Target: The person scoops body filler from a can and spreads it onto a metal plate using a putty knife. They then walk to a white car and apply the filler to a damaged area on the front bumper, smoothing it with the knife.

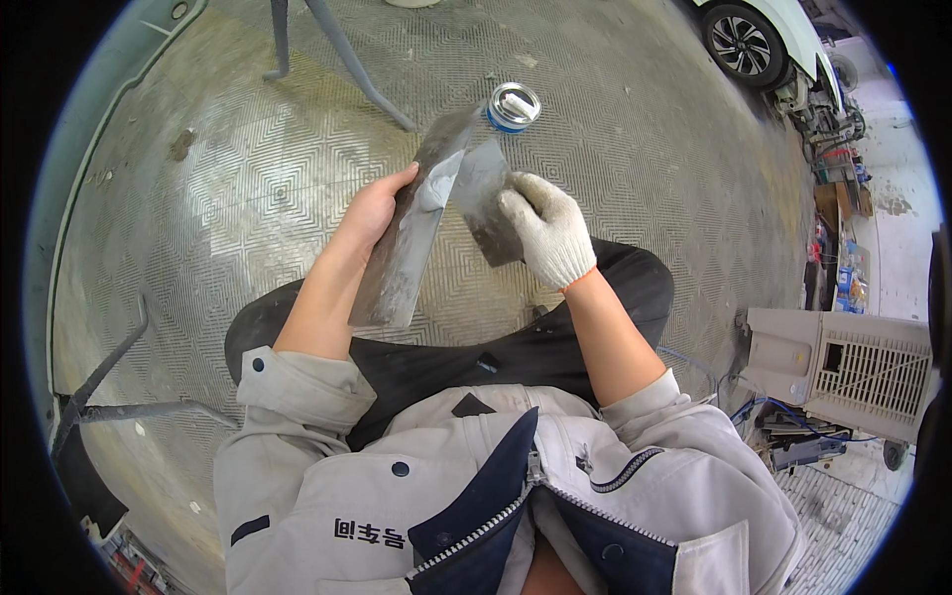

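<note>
clock positions were read from the middle of the view, with twelve at the top edge. the bare left hand [375, 210], at ten o'clock, was curled around the near edge of a long, flat, grey-smeared rectangular board [389, 270], its thumb laid over that edge; the remaining fingers were hidden beneath. the board was held above the floor, left of the middle, its long axis running from seven toward one o'clock. a lump of light-grey paste [437, 185] sat on its right-hand side, toward the upper half. the right hand [547, 226], at one to two o'clock, wore a white knitted glove with an orange cuff edge. its fingers were bent in and gripped the right edge of a thin, flat grey rectangular spreader [483, 203], which stood at twelve o'clock, also coated with grey residue. the spreader was located just beside the board; contact between the two could not be confirmed. a round silver tin with a blue band [513, 109] stood on the grey diamond-patterned floor [635, 188], near twelve o'clock, with a small white object [518, 105] on its top. grey tubular stand legs [342, 59] were positioned at eleven o'clock, a black-tyred spoked car wheel [742, 47] between one and two o'clock, and a beige plastic unit with a slatted panel [788, 347] just past three o'clock.
</note>
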Motion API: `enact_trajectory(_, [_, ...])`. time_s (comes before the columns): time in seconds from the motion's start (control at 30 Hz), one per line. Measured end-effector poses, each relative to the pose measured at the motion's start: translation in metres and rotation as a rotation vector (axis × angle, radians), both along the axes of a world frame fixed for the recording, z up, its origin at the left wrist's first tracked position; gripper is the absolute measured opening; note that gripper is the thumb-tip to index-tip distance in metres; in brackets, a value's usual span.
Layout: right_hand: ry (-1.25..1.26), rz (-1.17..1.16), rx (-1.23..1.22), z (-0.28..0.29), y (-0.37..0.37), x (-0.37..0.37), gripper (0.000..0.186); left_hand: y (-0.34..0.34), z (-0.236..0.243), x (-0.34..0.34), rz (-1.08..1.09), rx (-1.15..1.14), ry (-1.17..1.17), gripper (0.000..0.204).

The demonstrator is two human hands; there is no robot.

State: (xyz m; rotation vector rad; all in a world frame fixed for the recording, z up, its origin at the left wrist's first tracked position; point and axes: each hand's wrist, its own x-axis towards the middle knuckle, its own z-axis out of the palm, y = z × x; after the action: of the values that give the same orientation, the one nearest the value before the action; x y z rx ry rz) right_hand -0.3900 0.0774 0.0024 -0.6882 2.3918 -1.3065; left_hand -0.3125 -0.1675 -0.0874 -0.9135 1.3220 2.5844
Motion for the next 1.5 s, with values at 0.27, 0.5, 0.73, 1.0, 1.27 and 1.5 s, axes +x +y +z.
enact_trajectory(0.27, [-0.679,-0.206,-0.562,-0.009,0.011,-0.002,0.048,-0.009,0.013,0.001,0.463,-0.379,0.099,0.043])
enact_trajectory(0.5, [-0.440,0.021,-0.008,-0.020,0.004,0.014,0.042,0.006,0.032,0.006,0.642,-0.789,0.373,0.041])
enact_trajectory(0.73, [-0.555,-0.207,-0.362,-0.009,-0.015,-0.003,0.033,0.038,0.041,0.019,0.297,-1.092,0.465,0.034])
enact_trajectory(1.0, [-0.394,-0.224,-0.576,-0.001,-0.018,0.005,0.040,0.032,0.038,0.012,0.401,-0.695,0.375,0.038])
enact_trajectory(1.27, [-0.141,0.077,-0.246,-0.004,-0.030,0.027,0.061,0.036,0.031,0.015,0.544,-0.667,0.422,0.038])
enact_trajectory(1.5, [0.077,0.003,0.072,-0.004,-0.031,0.014,0.059,0.020,0.037,0.012,0.651,-0.869,0.431,0.034])
